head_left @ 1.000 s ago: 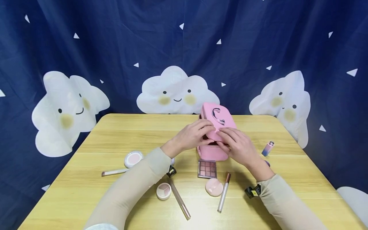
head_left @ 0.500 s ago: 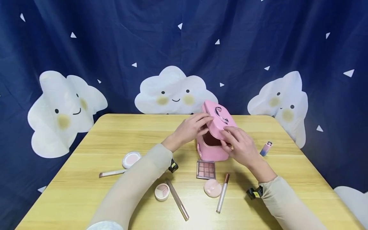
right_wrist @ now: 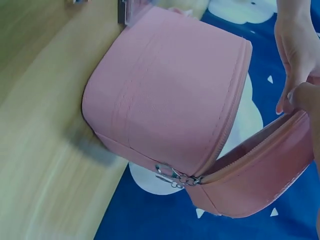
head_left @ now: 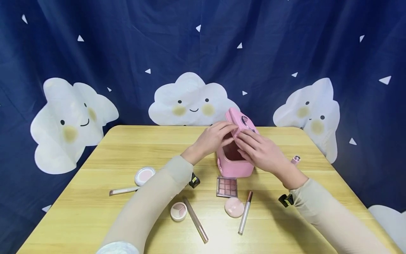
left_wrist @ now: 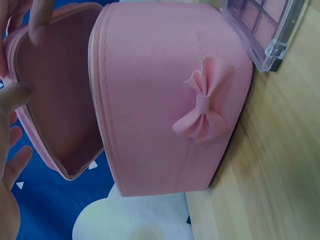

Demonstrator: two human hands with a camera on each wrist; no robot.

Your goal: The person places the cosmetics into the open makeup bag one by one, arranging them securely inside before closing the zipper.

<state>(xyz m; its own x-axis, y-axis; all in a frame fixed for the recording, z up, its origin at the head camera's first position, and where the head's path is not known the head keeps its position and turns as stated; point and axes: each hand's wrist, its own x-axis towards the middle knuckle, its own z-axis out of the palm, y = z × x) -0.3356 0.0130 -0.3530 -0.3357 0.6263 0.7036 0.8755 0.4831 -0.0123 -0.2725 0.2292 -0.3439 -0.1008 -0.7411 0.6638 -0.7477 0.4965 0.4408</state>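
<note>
A pink makeup case [head_left: 236, 170] stands on the table with its zipped lid [head_left: 234, 114] tilted up and back. My left hand [head_left: 213, 138] grips the lid's left front edge, its thumb on the inner side in the left wrist view. On the front right of that same edge, my right hand [head_left: 261, 151] pinches the rim. A pink bow [left_wrist: 202, 103] decorates one side of the case. Zipper pulls [right_wrist: 177, 176] hang near the hinge end in the right wrist view. The case's inside looks dark, its floor hidden from the head camera.
Before the case lie an eyeshadow palette [head_left: 227, 187], a powder puff [head_left: 234, 207] and a lip gloss tube [head_left: 245, 213]. Further left are a slim pencil [head_left: 195, 220], a small round palette [head_left: 179, 211], a compact [head_left: 145, 176] and a brush [head_left: 124, 191]. A lipstick-like tube [head_left: 295, 160] stands right.
The lid has swung from nearly closed to well raised, uncovering the case's opening. Both hands have risen with it, and the right has shifted towards the left along the edge.
</note>
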